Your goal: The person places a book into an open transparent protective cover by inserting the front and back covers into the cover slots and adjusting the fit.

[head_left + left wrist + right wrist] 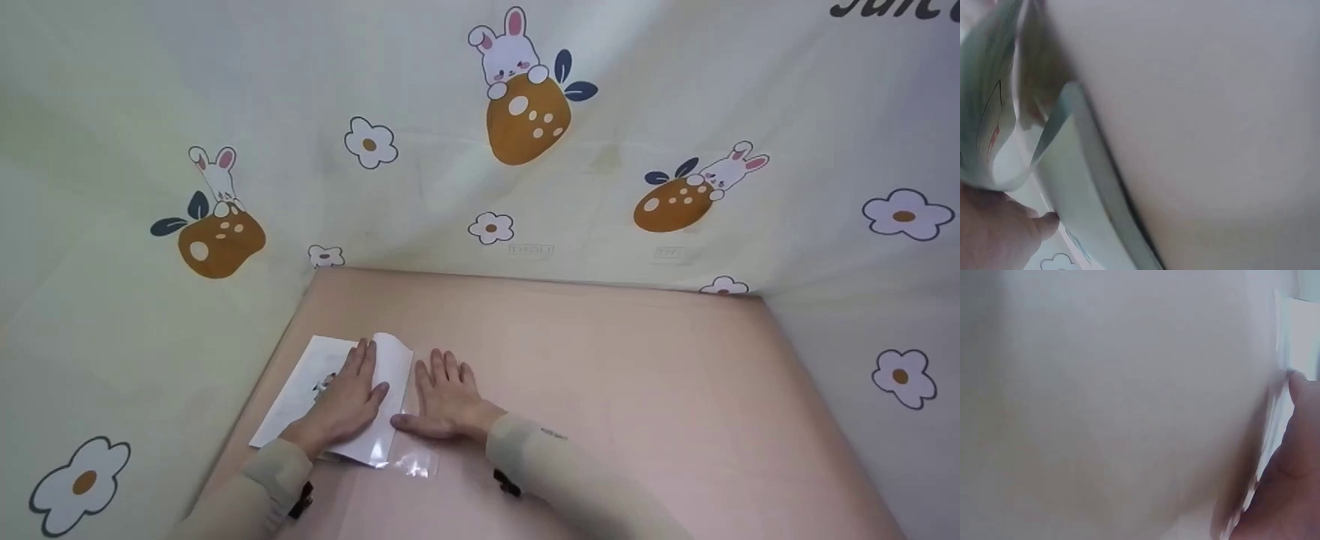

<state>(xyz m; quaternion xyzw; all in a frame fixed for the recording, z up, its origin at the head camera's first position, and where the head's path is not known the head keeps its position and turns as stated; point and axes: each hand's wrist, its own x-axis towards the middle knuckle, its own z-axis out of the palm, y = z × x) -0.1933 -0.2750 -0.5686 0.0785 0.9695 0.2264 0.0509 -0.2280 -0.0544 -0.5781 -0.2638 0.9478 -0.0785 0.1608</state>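
A thin white booklet (289, 386) lies open on the left part of the table, with a small dark picture on its left page. My left hand (341, 405) rests on it, fingers straight and pointing away from me. The right-hand page (390, 367) bulges up at its far end. Clear plastic film (415, 461) sticks out past the booklet's right edge. My right hand (448, 397) lies spread beside that edge, its thumb touching the film. In the left wrist view, the left hand (996, 230) is beside a curved page (985, 107). The right hand (1286, 472) is partly cut off in the right wrist view.
The table (615, 390) has a plain pinkish cover and extends right of the hands. Pale cloth walls (420, 195) printed with rabbits and flowers enclose it at the back and both sides.
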